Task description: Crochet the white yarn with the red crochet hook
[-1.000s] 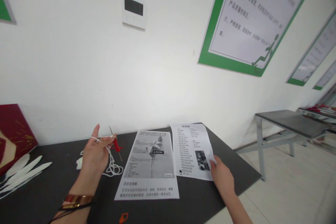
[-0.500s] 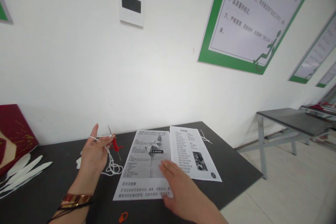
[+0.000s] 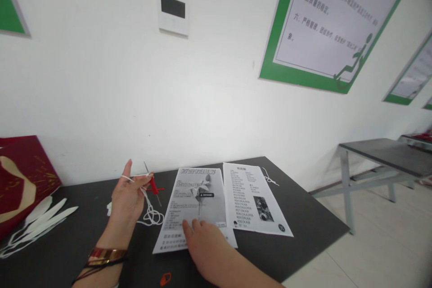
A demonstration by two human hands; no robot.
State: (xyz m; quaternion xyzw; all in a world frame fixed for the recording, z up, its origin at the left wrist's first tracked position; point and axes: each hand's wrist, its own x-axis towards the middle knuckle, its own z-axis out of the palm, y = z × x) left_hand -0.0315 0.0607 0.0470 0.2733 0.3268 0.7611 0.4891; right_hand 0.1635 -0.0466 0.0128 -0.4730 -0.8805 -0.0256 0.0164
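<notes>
Left hand (image 3: 128, 200) pinched at fingertips on the red-gripped rod (image 3: 154, 186), white yarn (image 3: 150, 217) strung over a raised finger; right hand (image 3: 209, 249) half-spread, palm down over the left printed sheet (image 3: 194, 211), nothing visibly gripped, can't tell if pressing. Rod should be light, stiff, slick on bare shaft; best hold is the red part. Yarn soft, likely snags. Rod sits left of that sheet, long axis slanted: upper tip toward wall (image 3: 205, 112) and slightly left, lower tip rightward, nearer the wearer
</notes>
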